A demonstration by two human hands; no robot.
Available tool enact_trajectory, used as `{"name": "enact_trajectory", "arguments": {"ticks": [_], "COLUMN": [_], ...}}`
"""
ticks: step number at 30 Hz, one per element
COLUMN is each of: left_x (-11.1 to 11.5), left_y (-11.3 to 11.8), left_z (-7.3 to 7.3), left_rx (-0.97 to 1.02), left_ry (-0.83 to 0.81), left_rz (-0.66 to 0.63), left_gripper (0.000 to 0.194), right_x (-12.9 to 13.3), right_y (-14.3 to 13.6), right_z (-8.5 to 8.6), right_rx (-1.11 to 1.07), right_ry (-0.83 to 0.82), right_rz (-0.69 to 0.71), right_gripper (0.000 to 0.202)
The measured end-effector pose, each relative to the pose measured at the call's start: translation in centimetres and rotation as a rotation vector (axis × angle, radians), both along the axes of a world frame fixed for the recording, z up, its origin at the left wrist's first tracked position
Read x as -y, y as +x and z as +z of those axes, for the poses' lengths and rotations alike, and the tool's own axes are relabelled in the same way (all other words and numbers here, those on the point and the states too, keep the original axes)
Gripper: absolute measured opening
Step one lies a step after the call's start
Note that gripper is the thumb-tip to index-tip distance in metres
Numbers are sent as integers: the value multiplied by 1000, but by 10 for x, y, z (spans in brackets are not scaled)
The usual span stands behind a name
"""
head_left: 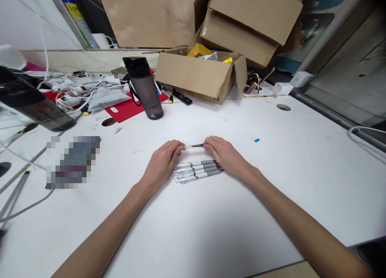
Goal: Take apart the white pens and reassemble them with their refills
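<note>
Between my two hands a slim pen (196, 146) lies crosswise, with a clear left part and a dark right part. My left hand (164, 159) pinches its left end between thumb and fingers. My right hand (224, 151) is closed on the dark right end, and the fingers cover that tip. Just below, several white-and-grey pens (199, 171) with clear ends lie side by side on the white table (187, 225). The right ends of the upper ones reach up to my right hand; whether it touches them I cannot tell.
A dark water bottle (147, 91) stands behind my hands, near an open cardboard box (193, 75). A blurred-out flat object (75, 161) lies at left, with cables about it. A small blue piece (257, 140) lies to the right. Beyond it is a round table hole (283, 107).
</note>
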State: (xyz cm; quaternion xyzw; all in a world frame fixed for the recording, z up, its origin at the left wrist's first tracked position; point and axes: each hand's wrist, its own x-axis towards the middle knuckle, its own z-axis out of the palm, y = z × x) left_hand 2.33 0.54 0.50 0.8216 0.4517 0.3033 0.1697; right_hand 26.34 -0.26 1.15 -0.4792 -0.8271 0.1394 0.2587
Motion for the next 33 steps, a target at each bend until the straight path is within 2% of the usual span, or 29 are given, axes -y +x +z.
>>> {"name": "enact_trajectory", "arguments": {"ticks": [10, 15, 17, 20, 22, 27, 31, 33], "left_x": [1, 0, 0, 3, 7, 11, 11, 10], "left_y": [2, 2, 1, -1, -2, -2, -2, -3], "left_z": [8, 8, 7, 6, 5, 5, 5, 6], "left_rx": [103, 122, 132, 154, 174, 195, 209, 220], "left_ry": [-193, -235, -255, -277, -290, -327, -326, -328], "left_rz": [17, 7, -5, 13, 36, 35, 42, 47], "left_gripper": [40, 39, 40, 41, 41, 41, 39, 39], "right_x": [11, 13, 14, 14, 13, 14, 14, 14], "right_y": [-3, -5, -5, -5, -5, -7, -6, -6], "right_z": [-1, 0, 1, 2, 3, 3, 4, 4], "right_rx": [-303, -439, -469, -505, -522, -547, -542, -549], "right_ry": [36, -148, -186, -122, -95, -193, -105, -106], "right_rz": [-20, -51, -51, -12, -8, -41, 24, 18], "right_gripper": [13, 19, 24, 14, 16, 19, 12, 15]}}
